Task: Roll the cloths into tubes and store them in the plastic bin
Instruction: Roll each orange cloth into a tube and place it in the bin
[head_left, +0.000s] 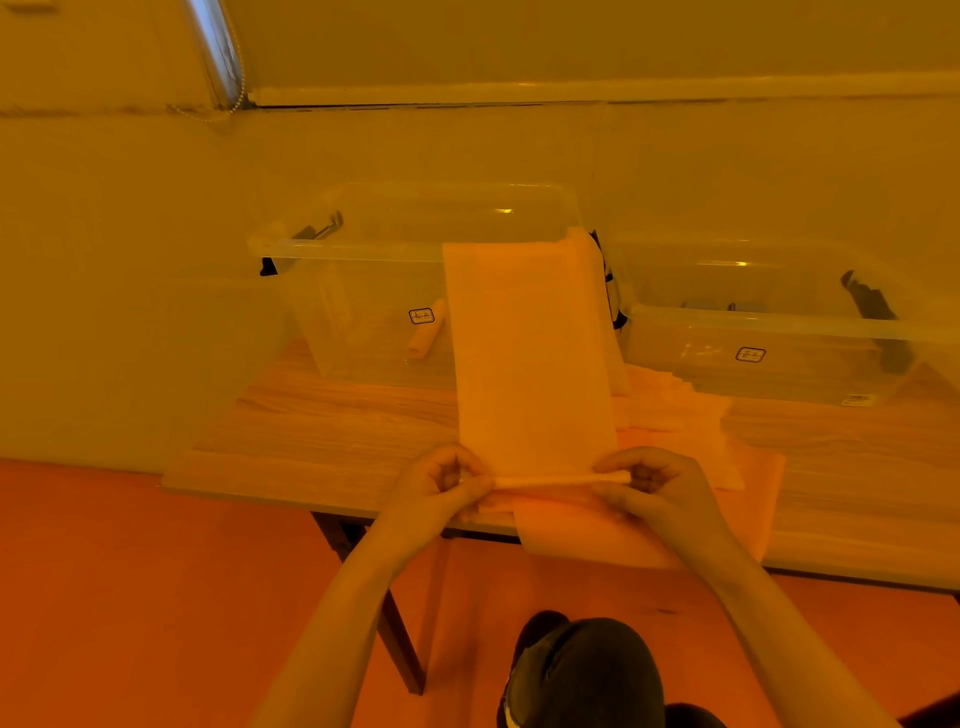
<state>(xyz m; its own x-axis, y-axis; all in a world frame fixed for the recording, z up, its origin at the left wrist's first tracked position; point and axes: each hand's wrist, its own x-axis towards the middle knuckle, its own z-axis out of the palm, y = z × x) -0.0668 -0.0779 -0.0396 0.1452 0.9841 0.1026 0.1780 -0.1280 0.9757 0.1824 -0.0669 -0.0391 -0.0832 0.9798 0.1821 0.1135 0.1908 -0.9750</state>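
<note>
Hands (439, 480) (654, 483) around rolled cloth (530, 358) edge

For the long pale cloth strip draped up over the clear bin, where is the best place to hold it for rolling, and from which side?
Grip the thin rolled near edge of the long pale cloth strip at its two ends, from the near side of the wooden table. The left hand and right hand pinch there now. The rest lies flat, leaning on the clear plastic bin, so it probably rolls away evenly.
</note>
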